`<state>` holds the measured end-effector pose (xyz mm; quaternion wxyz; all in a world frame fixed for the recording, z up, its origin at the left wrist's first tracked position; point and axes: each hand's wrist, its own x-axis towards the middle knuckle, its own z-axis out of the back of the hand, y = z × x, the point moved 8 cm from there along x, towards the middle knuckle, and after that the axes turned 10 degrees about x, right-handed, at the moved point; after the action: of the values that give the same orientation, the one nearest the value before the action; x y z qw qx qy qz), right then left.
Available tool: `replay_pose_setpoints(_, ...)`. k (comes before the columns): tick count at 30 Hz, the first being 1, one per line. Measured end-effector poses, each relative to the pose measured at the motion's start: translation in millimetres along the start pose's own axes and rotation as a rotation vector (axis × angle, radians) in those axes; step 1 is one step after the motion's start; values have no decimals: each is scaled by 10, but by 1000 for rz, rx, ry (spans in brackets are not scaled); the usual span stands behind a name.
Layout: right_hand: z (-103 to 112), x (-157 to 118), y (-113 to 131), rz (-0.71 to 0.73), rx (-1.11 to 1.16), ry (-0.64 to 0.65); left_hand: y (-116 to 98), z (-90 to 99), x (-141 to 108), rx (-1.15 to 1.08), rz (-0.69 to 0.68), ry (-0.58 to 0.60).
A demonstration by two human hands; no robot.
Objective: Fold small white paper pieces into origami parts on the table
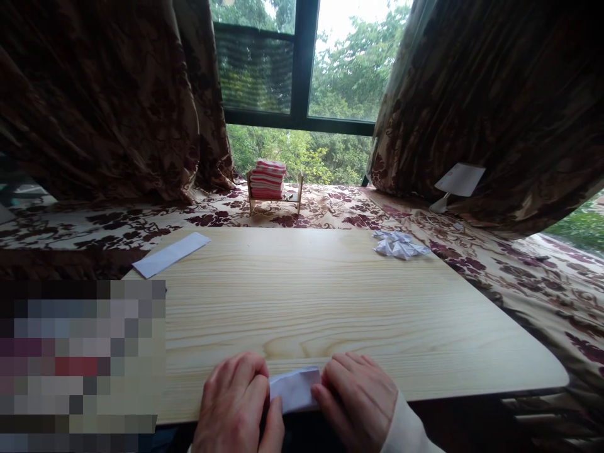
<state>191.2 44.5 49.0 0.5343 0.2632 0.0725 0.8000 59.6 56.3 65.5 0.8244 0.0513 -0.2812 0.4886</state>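
Paper (295, 391) pinched at both ends
Your left hand (233, 393) and right hand (357, 390) each grip one, by the table (330, 296) edge

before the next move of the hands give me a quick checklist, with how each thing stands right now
1. Left hand on the held paper: ok, at its left end.
2. Right hand on the same paper: ok, at its right end.
3. Paper edges lined up: cannot tell, the fingers cover both ends.
4. Flat paper strip apart from the hands: ok, it lies at the far left of the table.
5. Folded paper pieces apart from the hands: ok, grouped at the table's far right corner.
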Motion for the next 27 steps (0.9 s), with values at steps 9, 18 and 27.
replay_pose_setpoints(9,-54,-8,-28,4,-53,13,-29,-28,12,96,-28,-61)
replay_pose_setpoints(18,37,1,-9,7,71,-37,-30,-49,29,100,-21,-24)
replay_pose_setpoints(27,34,-63,-50,9,184,-58,-9,-35,-9,23,-50,-54)
